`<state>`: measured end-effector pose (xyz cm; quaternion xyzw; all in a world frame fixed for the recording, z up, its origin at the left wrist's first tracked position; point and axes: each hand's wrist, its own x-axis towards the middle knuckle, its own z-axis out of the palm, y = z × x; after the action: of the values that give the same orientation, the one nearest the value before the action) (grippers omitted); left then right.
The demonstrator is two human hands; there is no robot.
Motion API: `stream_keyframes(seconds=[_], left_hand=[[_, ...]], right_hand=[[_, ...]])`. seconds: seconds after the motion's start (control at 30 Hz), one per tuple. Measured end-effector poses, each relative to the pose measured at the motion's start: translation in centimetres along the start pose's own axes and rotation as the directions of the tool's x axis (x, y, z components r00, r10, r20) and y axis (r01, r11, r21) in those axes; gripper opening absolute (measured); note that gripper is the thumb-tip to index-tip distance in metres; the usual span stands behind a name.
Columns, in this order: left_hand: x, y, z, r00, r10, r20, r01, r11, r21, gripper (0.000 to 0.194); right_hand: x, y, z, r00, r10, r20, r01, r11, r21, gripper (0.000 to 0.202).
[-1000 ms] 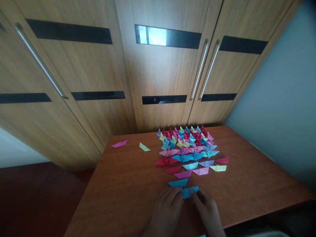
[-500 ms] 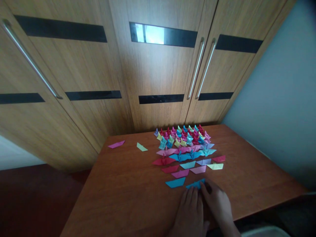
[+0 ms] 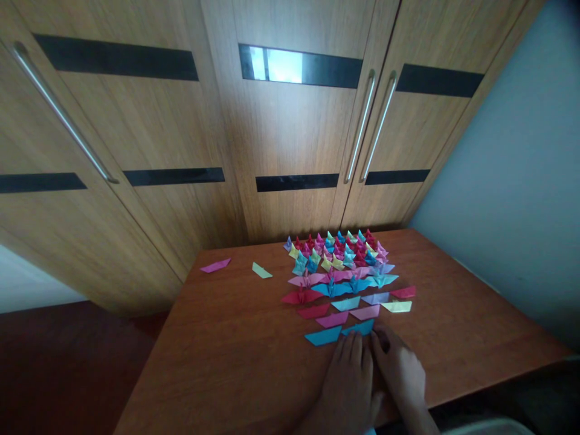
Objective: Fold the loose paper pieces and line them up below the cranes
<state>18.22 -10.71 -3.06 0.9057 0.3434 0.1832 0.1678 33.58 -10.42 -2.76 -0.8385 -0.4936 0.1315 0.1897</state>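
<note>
A folded blue paper piece (image 3: 360,327) lies on the brown table (image 3: 235,362), with the fingertips of my left hand (image 3: 348,374) on its lower edge. That hand lies flat, its fingers extended side by side. My right hand (image 3: 401,365) is curled at the right end of the same piece, thumb and forefinger bent towards each other; whether it pinches anything is hidden. Left of my fingers rests another blue folded piece (image 3: 323,336). Beyond are pink pieces (image 3: 333,319), a red one (image 3: 313,310) and a pale yellow one (image 3: 397,307).
Several rows of colourful paper cranes (image 3: 338,257) stand at the table's back. A magenta strip (image 3: 215,266) and a pale green strip (image 3: 261,270) lie at the back left. Behind the table rises a wooden wardrobe (image 3: 290,133); a wall (image 3: 507,181) is on the right.
The blue piece under my fingers has shifted slightly away and left, closer to the other blue piece. My left hand has moved forward a little with it.
</note>
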Motion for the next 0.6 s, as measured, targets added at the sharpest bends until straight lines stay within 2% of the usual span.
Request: stream_keyframes(seconds=[0.6], left_hand=[[0.09,-0.02,-1.02,1.0,-0.005,0.007,0.005,1.0,-0.002,0.07]], right_hand=[[-0.07,0.36,0.22,1.0,0.019,0.006,-0.019,1.0,0.02,0.037]])
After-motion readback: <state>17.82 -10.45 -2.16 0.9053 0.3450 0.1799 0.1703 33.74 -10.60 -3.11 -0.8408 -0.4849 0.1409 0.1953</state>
